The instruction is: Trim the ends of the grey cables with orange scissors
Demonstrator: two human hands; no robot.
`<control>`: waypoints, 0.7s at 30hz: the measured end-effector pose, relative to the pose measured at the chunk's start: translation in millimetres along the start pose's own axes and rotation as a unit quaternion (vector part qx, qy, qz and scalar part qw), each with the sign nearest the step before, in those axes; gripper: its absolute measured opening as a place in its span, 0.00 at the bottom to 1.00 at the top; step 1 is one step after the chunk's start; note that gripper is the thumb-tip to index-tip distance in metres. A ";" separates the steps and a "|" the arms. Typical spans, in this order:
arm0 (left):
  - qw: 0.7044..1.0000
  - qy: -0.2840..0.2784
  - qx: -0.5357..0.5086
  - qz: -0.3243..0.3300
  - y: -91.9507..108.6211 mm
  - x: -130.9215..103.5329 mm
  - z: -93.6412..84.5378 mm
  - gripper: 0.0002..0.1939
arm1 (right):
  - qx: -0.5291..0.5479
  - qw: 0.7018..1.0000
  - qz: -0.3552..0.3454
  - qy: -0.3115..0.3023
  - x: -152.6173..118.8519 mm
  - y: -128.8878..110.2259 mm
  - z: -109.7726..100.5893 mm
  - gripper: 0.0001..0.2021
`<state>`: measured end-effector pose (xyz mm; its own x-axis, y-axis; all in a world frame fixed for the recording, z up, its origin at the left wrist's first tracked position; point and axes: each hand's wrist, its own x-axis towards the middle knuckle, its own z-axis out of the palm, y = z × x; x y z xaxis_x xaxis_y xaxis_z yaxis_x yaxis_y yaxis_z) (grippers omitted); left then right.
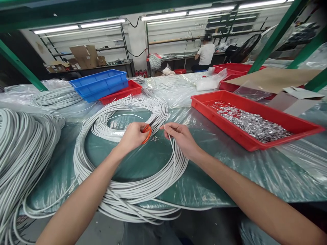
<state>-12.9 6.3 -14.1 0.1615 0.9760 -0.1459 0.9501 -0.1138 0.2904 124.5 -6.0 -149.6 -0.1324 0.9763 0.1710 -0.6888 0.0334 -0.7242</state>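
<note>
My left hand (133,136) is closed around the orange handles of small scissors (147,133), whose dark blades point up and to the right. Just right of them, my right hand (178,136) pinches the end of a white cable (174,149) between thumb and fingers. Both hands are over a large coil of white cables (84,149) lying on the green table. A smaller coil (107,127) lies behind, within the far part of the large one. Tiny bits (154,139) are scattered on the table between my hands.
A red tray (249,144) of small silvery pieces stands at right. Blue trays (99,83) and a red tray (133,89) sit at back left. A thick cable bundle (22,146) fills the left side. Green posts rise on both sides. A seated person (206,53) is far behind.
</note>
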 end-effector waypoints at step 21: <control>0.960 -0.085 -0.265 0.025 22.5 -8.4 0.6 0.07 | 0.017 0.994 0.000 -0.110 -7.0 -7.0 7.2 0.16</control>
<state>7.3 -4.6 -6.8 0.2877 0.9226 -0.2572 0.6784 -0.0067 0.7347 125.1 -14.6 -140.9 -0.2825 0.9062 0.3146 -0.7120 0.0217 -0.7018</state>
